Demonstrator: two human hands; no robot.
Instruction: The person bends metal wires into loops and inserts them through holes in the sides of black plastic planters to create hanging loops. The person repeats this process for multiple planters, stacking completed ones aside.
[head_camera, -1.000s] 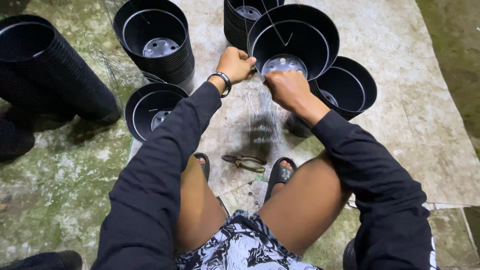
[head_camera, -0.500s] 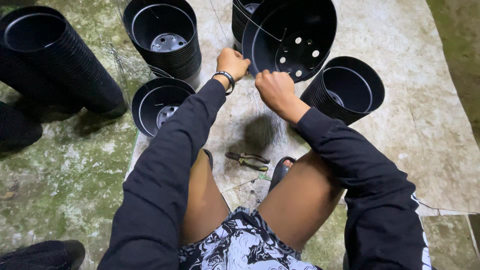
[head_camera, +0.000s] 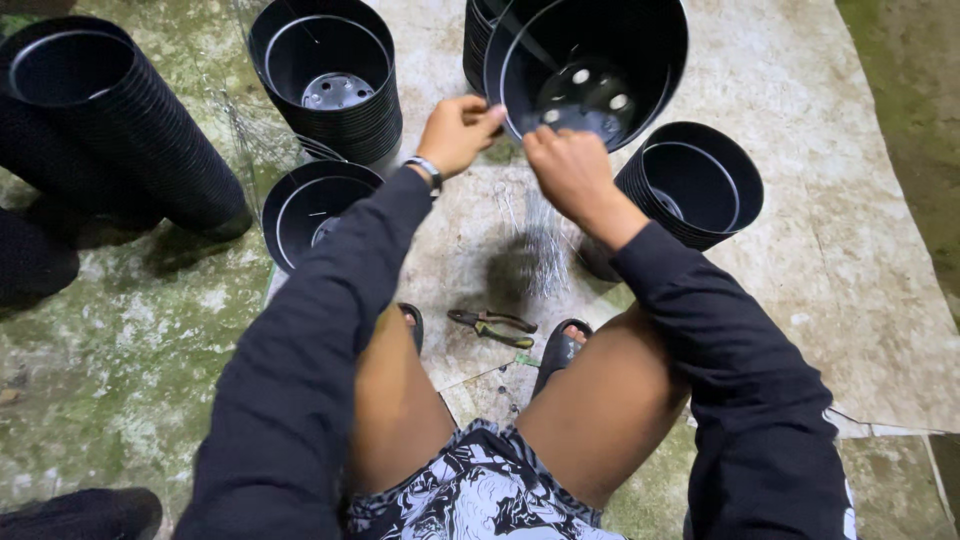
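Note:
A black plastic pot with drain holes in its base is tilted so that its open mouth faces me. My left hand pinches its near rim at the left. My right hand grips the rim just beside it, fingers curled over the lower edge. A bundle of thin wires lies on the ground right below both hands. Pliers rest between my feet.
Stacks of black pots stand around: one lying at far left, one upright at top, a single pot by my left arm, another stack at right. A pale board covers the mossy ground.
The pot has been lifted and tipped toward me, its mouth now facing the camera. Both hands have stayed on its rim and risen with it.

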